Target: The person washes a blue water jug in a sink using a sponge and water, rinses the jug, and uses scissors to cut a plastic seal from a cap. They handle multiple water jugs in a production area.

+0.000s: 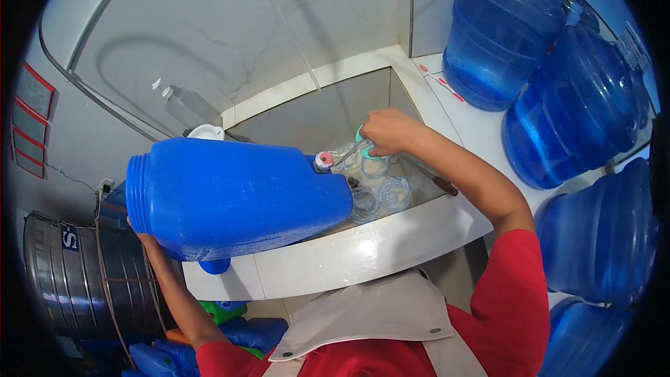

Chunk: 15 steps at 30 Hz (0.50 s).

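A large blue plastic container (235, 193) lies on its side across the white tiled sink rim, its wide threaded mouth to the left and a small spout with a pink insert (325, 160) at its right end. My left hand (146, 238) holds the container beside the threaded mouth; its fingers are mostly hidden behind it. My right hand (386, 132) grips teal-handled scissors (369, 150) over the sink, their metal blades pointing at the spout. Whether the tips touch the insert is unclear. Clear round plastic pieces (395, 195) lie in the sink below.
Large blue water bottles (497, 36) line the right counter, near a red and white toothbrush (442, 82). A clear pump bottle (191, 104) stands behind the container. A dark-handled tool (445, 185) rests on the sink's right edge. A steel tank (78, 277) is at lower left.
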Motion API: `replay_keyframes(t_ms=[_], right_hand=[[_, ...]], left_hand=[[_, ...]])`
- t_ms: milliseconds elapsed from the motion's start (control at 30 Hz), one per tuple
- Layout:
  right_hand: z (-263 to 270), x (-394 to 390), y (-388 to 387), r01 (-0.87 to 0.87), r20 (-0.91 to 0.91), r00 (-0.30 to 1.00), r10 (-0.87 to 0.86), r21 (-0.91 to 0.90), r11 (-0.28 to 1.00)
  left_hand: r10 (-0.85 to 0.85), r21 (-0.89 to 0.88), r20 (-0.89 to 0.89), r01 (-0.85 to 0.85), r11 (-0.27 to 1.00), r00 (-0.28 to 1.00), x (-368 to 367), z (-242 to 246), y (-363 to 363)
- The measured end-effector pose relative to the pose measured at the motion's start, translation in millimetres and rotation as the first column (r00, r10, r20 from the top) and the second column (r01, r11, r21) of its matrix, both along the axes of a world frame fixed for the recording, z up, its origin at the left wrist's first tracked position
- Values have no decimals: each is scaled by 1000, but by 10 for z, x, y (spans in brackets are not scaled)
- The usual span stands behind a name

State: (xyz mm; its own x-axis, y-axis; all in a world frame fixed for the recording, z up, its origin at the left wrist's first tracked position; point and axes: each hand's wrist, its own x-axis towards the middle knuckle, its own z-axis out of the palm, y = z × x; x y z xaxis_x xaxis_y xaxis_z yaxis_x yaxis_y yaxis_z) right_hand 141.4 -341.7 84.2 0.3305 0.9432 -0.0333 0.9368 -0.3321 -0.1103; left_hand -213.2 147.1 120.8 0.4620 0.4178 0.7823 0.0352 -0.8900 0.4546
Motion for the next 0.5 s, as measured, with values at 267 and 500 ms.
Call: replay_keyframes(t_ms=[267, 500], right_hand=[[199, -74, 123, -37, 138, 989, 52, -107, 994], [218, -123, 589, -178, 266, 935, 235, -222, 959]], left_hand=[[-1, 1, 0, 1, 1000, 1000, -45, -74, 55], [-3, 4, 2, 3, 1000, 1000, -37, -79, 80]])
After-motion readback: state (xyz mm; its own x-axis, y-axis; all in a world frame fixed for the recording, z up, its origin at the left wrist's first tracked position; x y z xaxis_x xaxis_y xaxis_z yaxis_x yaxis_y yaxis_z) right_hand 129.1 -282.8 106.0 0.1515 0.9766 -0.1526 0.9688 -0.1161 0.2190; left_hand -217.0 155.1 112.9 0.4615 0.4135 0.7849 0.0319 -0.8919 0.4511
